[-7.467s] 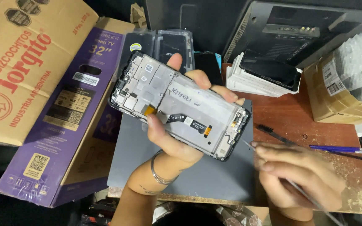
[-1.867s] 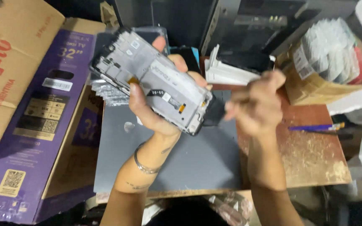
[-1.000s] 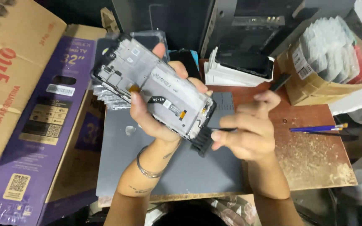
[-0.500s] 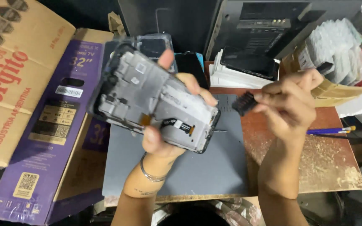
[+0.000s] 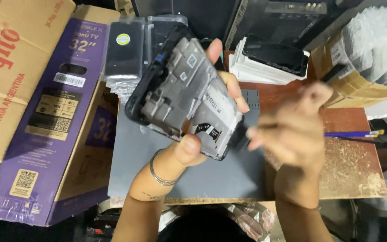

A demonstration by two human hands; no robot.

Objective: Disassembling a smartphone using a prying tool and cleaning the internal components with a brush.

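My left hand (image 5: 192, 148) holds an opened phone frame (image 5: 182, 96) tilted above the grey mat (image 5: 202, 179), inner metal side up, thumb on its lower edge and fingers behind its right side. A bracelet sits on that wrist. My right hand (image 5: 294, 130) is blurred with motion just right of the phone. Its fingertips pinch a small black part (image 5: 239, 136) that lies against the frame's lower right corner.
A purple flat carton (image 5: 54, 134) and a brown cardboard box (image 5: 10, 67) lie on the left. Wrapped phones (image 5: 124, 49) sit behind the mat. A black phone on white boxes (image 5: 272, 60), a carton of plastic bags (image 5: 372, 49) and pens (image 5: 354, 133) are on the right.
My right hand has dropped from up high back down to the phone's lower right corner with the small black part. The left hand has tilted the frame more upright.
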